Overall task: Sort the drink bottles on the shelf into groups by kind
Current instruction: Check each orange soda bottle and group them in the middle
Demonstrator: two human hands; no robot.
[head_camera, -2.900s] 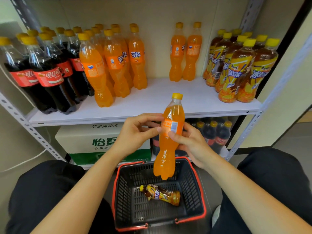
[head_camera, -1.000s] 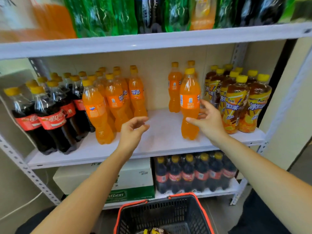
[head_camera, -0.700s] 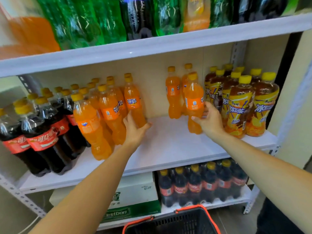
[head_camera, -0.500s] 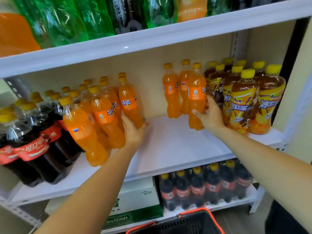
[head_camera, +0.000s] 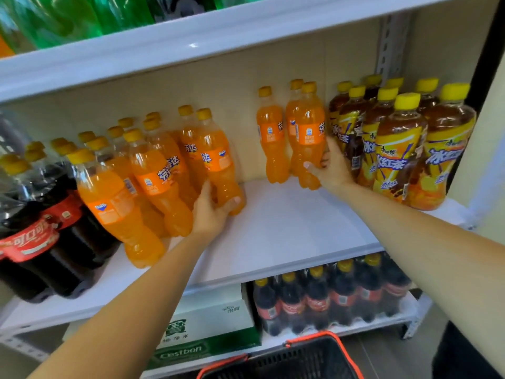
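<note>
Fingers of our right hand curl round an orange soda bottle, upright at the back right of the middle shelf, next to two more orange ones and just beside the iced tea bottles. Our left hand grips the low part of a second orange bottle at the right edge of the big orange group. Cola bottles stand far left; a basket sits below.
</note>
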